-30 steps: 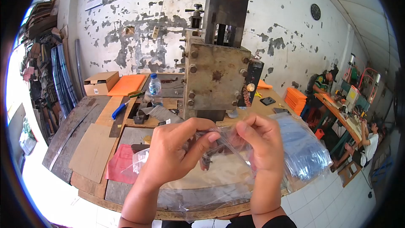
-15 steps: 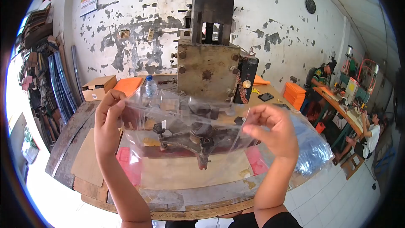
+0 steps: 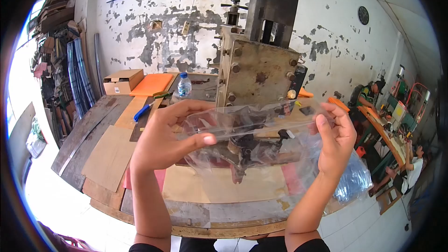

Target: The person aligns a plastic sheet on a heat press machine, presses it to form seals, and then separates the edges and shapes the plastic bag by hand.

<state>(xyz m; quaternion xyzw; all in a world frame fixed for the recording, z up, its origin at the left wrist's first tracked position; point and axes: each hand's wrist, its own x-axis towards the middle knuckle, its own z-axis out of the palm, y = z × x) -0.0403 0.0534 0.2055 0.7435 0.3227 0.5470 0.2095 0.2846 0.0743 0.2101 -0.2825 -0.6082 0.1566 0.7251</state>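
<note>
A clear plastic bag (image 3: 259, 133) is stretched in front of me, its film wrinkled and see-through. My left hand (image 3: 163, 135) is at its left end, thumb stretched out and well apart from the curved fingers. The thumb lies against the film; the fingertips are partly behind it. At the other end, the thumb and bent fingers of my right hand (image 3: 338, 133) pinch the bag's upper right corner. Behind the film stands a heavy metal press (image 3: 261, 72). Its dark lower head shows through the plastic, above a tan board (image 3: 200, 184) on the worktable.
A water bottle (image 3: 184, 85), an orange stack (image 3: 152, 84), a cardboard box (image 3: 122, 82) and a blue-handled cutter (image 3: 143, 112) lie back left. Clear plastic sheets (image 3: 352, 177) cover the table's right side. Two people sit or work at a bench (image 3: 382, 133) far right.
My view has swung left, so the press appears further right and tilted. My left hand has gone from pinching the bag's corner to thumb and fingers spread. My right hand still pinches the bag.
</note>
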